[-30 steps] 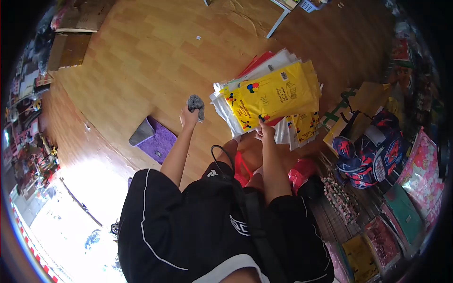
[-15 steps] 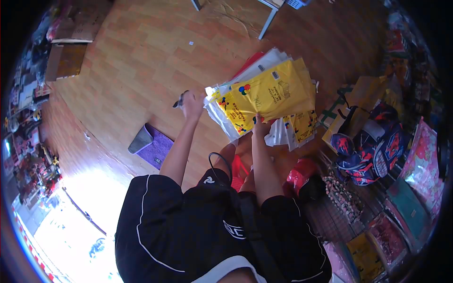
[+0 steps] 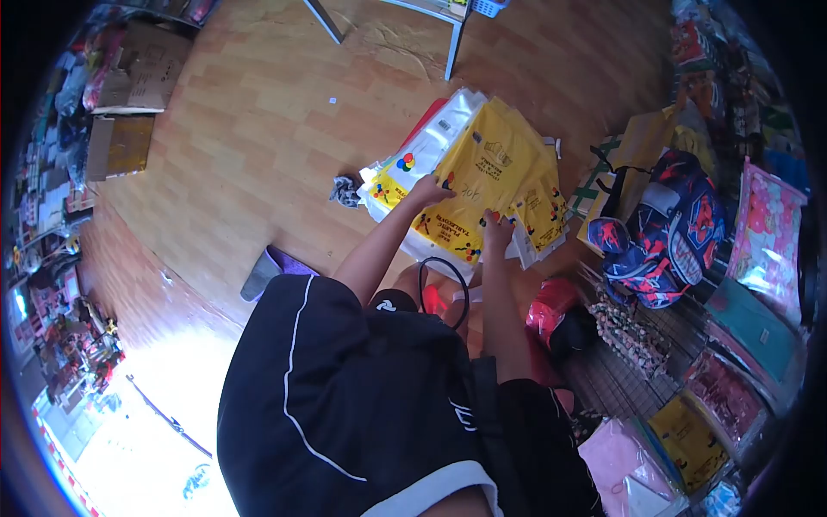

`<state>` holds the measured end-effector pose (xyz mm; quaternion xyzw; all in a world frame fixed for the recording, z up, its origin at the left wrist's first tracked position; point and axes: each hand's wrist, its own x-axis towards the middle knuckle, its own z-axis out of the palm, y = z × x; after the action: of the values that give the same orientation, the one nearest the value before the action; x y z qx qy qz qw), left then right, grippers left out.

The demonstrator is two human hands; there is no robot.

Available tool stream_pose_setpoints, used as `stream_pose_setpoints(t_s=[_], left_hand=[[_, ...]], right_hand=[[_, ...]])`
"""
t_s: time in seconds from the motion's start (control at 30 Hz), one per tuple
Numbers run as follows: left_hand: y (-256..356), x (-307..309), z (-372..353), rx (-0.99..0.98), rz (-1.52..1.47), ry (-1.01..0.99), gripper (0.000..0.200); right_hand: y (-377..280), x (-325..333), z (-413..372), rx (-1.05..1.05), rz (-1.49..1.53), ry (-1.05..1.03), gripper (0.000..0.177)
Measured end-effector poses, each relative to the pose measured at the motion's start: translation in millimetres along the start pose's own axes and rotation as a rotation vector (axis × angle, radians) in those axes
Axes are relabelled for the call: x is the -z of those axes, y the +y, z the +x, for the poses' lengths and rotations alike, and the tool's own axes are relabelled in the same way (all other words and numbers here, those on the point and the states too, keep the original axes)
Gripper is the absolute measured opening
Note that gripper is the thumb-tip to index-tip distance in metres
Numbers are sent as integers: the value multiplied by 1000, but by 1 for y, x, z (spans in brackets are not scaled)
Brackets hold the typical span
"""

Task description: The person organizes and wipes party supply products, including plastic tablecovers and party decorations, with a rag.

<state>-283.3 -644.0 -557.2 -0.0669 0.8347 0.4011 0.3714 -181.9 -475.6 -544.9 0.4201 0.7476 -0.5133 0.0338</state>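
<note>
Yellow pkt [image 3: 489, 164]: L hand [image 3: 428, 191] & R hand [image 3: 497, 233] pinching edges, grips narrow.

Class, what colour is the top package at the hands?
The top package is yellow with dark printing and small multicoloured balloons, seen best in the head view.

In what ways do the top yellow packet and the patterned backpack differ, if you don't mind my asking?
The yellow packet is flat and thin; the backpack is bulky and rounded.
The yellow packet is mostly yellow; the backpack is dark blue and red.
The left hand and right hand touch the yellow packet; neither touches the backpack.
</note>
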Motion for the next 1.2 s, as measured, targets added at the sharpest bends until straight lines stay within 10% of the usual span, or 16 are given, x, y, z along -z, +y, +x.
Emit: stream_pose_setpoints(t_s=[0.23,0.5,0.83,0.93,1.03,1.17,1.2], left_hand=[[88,66,-99,-346,123,23,34],[112,118,-158,-413,-558,-94,24],[142,71,-191,-250,18,-542,59],[204,74,-203,-765,432,224,58],[306,68,-267,-1422,612,679,62],[354,-1,-274,-1783,678,219,53],[357,-18,-272,-1544,614,-140,46]], right_hand=[[-47,26,-19,-505,360,-559,63],[-114,26,-57,-170,978,-736,51],[-226,235,-75,513,-15,-540,44],[-251,290,-108,1068,-681,-236,48],[-269,321,-150,1006,-1074,-144,51],[-260,347,-173,1159,-1321,-28,42],[-252,358,-176,1126,-1359,8,41]])
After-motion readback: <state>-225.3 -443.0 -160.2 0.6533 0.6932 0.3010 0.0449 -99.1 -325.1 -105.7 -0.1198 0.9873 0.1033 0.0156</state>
